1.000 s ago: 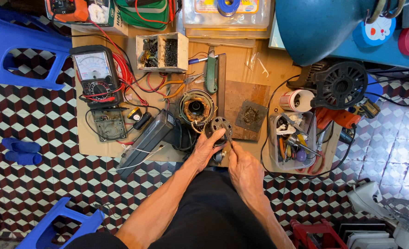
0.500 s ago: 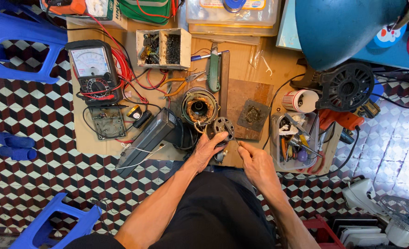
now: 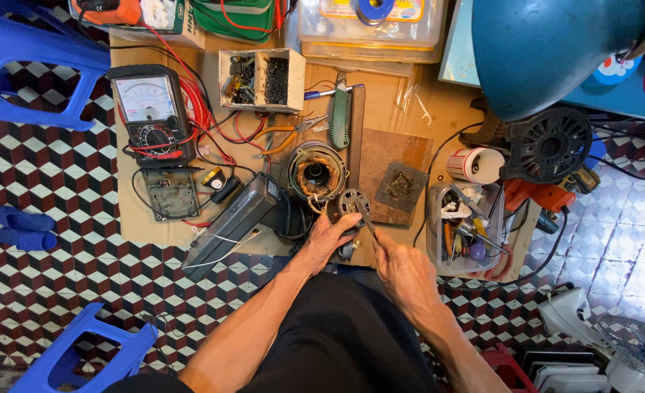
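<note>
Motor cap [image 3: 349, 203] sat just below copper coil [image 3: 315, 172], gripped at lower edge by left hand [image 3: 327, 239], apparently steadying it. Right hand [image 3: 402, 273] closed on thin tool [image 3: 367, 220], tip touching cap. Meter [image 3: 150, 115] well left of coil.

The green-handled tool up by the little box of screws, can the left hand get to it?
Probably not right away. The left hand is gripping the round motor part, and the copper-wound motor lies between it and the green-handled tool.
</note>
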{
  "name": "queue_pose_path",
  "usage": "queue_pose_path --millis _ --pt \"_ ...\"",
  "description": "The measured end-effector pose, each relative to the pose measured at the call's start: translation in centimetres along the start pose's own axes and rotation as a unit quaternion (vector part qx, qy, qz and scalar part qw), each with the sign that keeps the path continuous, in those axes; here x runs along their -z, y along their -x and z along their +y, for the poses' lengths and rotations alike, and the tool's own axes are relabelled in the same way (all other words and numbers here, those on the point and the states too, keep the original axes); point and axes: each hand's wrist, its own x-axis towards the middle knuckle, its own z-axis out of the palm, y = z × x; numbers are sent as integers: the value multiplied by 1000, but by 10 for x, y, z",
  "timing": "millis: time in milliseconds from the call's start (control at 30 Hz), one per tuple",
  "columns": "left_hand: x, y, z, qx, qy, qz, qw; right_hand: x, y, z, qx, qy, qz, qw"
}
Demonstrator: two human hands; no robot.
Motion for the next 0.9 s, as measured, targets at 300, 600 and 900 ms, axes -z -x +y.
queue_pose_path --millis 300,600,900 --pt "1 1 -2 0 2 3 1000 26 -11 14 145 92 49 984" --pt "2 -1 -6 -8 4 4 1000 61 -47 19 191 201 -43 960" --pt "1 2 0 -18 -22 12 1000 28 -20 4 157 285 26 945"
